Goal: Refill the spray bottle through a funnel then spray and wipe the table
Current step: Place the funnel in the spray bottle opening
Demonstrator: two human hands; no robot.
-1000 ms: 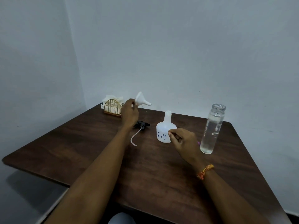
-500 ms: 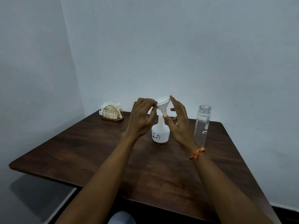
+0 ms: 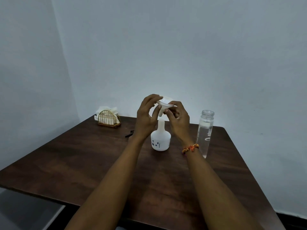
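White lettering runs up the one clear glass water bottle [image 3: 205,133] near the dark wooden table's [image 3: 79,161] right edge; I cannot read it. Dark marks dot the one white plastic spray bottle [image 3: 160,139], which stands uncapped toward the far edge. Both my hands hold one white plastic funnel [image 3: 164,105] just above its neck: my left hand [image 3: 146,120] pinches the rim and touches the spout, and my right hand [image 3: 178,119] pinches the opposite rim. One gold wire napkin holder [image 3: 108,118] sits at the far-left corner.
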